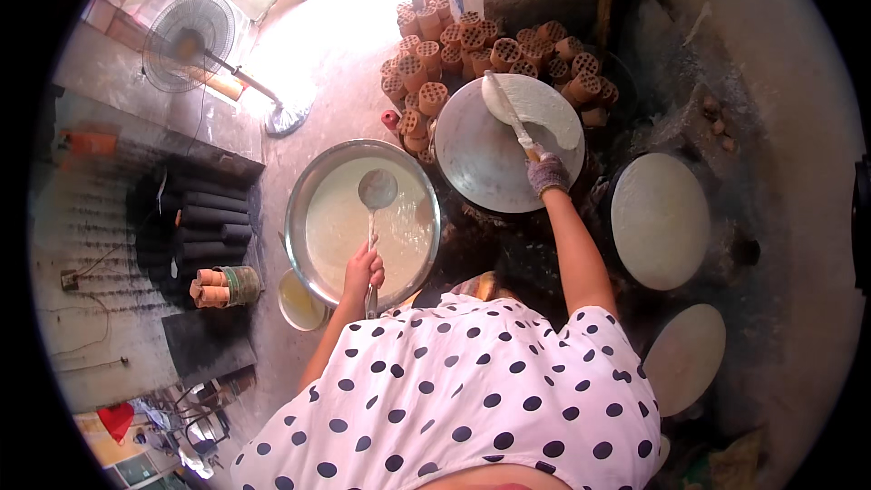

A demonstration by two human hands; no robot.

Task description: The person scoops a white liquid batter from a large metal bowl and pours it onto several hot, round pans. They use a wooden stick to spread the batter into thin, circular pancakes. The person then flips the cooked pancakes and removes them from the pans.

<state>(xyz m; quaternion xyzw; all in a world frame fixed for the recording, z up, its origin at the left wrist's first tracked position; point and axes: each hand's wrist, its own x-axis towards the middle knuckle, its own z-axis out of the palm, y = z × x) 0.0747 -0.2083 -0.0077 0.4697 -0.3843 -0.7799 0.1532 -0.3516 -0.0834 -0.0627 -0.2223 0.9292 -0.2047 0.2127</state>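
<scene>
My left hand (pixel 364 271) grips the long handle of a metal ladle (pixel 378 189), its round bowl held over the batter. Pale, runny batter (pixel 333 218) fills much of a wide steel basin (pixel 294 245). In a knitted glove, my right hand (pixel 548 173) holds the handle of a batter-coated spreader (pixel 507 105). The spreader lies across a round griddle (pixel 469 150), over a crescent of white batter (pixel 544 105) at the far right part of the plate. Bare griddle surface shows on the left and near side.
Several pale round sheets on griddles, one nearer (pixel 660 221) and another (pixel 686 361), stand to the right. Perforated clay-coloured cylinders (pixel 432 99) crowd behind the griddle. A shallow bowl (pixel 299 303) sits beside the basin. Dark stacked cylinders (pixel 214 218) and a standing fan (pixel 189 44) are at left.
</scene>
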